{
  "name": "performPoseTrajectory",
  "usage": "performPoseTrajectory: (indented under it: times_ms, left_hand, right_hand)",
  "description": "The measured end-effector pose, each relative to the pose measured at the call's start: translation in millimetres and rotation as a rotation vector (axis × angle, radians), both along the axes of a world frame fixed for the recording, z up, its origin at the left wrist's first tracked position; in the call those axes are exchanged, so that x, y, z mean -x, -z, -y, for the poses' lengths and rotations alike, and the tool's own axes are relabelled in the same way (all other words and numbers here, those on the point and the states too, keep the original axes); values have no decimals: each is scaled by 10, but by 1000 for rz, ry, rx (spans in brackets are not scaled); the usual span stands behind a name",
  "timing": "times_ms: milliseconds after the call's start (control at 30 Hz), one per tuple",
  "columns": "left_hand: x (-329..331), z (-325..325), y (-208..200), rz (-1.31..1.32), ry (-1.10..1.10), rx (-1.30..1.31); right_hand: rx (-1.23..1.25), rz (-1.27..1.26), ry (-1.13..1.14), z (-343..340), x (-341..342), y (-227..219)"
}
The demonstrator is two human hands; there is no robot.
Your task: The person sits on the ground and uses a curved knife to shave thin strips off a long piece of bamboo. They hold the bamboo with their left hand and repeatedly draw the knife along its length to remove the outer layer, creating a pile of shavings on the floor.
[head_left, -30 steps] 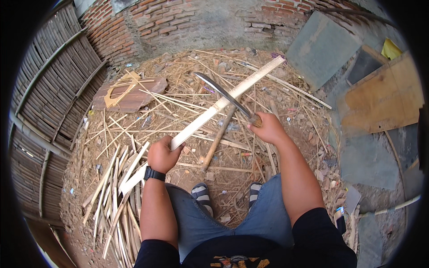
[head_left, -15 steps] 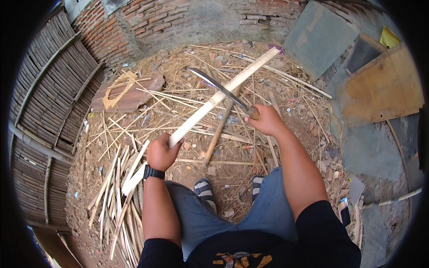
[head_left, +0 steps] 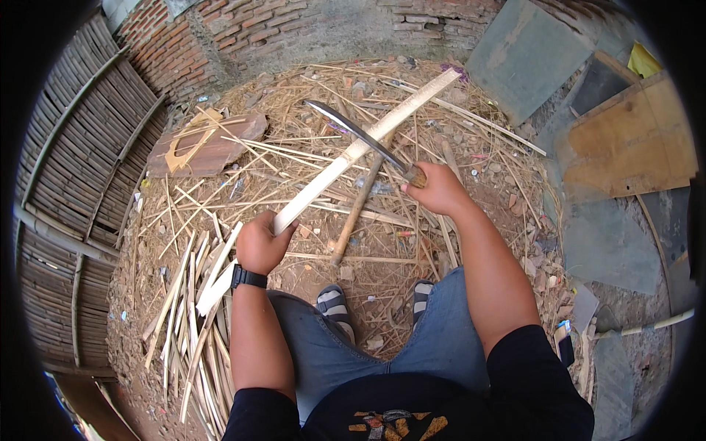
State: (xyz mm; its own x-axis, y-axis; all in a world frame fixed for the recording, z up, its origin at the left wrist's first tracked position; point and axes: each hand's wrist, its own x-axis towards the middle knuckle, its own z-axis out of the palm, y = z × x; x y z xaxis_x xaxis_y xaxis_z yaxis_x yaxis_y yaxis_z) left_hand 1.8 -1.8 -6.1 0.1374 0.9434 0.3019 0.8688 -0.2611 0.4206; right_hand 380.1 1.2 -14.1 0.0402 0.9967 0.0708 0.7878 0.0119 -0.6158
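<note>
My left hand, with a black watch on its wrist, grips a long pale bamboo slat that slants up and away to the right. My right hand holds the handle of a curved dark blade, and the blade lies across the slat near its middle. A brown wooden stick lies on the ground under the slat. My feet in striped sandals rest below, in front of my blue-jeaned knees.
Split bamboo strips are heaped at the lower left, and thin slivers litter the dirt. A woven bamboo fence runs along the left, a brick wall behind. A brown cut-out board lies far left; grey slabs and plywood lie right.
The slat's far end has swung up and to the right, and the blade with my right hand has shifted with it. My left hand stays low on the slat.
</note>
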Motion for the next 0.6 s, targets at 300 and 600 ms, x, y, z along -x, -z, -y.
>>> performPoseTrajectory:
  times_ms: [300, 600]
  left_hand:
    - [23, -22, 32, -8, -1, -4]
    - [12, -20, 18, -11, -11, 22]
  right_hand:
    - [9, -3, 1, 3, 21, -13]
    - [21, -5, 7, 1, 30, -11]
